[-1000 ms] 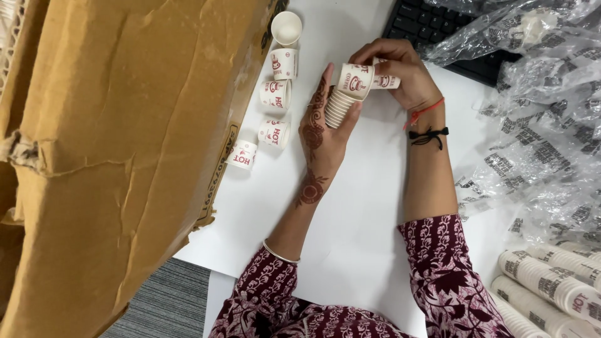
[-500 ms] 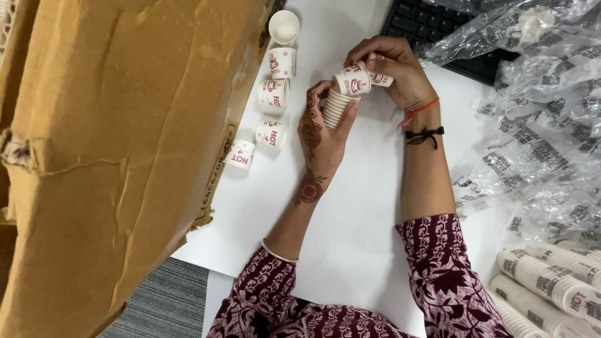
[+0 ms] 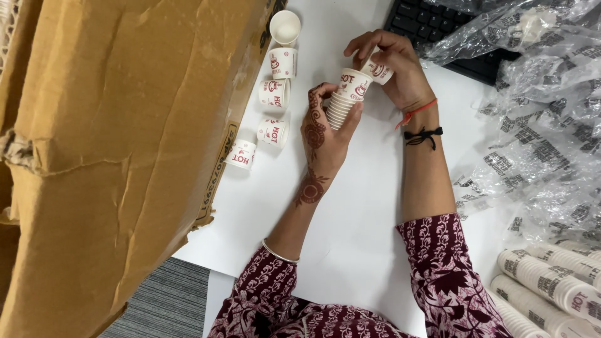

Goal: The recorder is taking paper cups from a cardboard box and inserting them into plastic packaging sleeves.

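My left hand (image 3: 322, 128) grips a short stack of white paper cups (image 3: 345, 100) with red print, held tilted above the white table (image 3: 350, 225). My right hand (image 3: 394, 66) holds a single paper cup (image 3: 379, 71) just clear of the stack's top, pinched between thumb and fingers. To the left, several separate paper cups (image 3: 275, 94) stand in a loose column beside the box, the farthest one (image 3: 285, 27) showing its open mouth.
A large brown cardboard box (image 3: 113, 144) fills the left side. A black keyboard (image 3: 438, 31) lies at the back. Crumpled clear plastic wrapping (image 3: 544, 119) covers the right, with sleeves of stacked cups (image 3: 551, 288) at the lower right. Grey carpet (image 3: 163, 303) shows below the table edge.
My hands and the cups have shifted slightly toward the keyboard. The single cup in my right hand has come away from the top of the stack.
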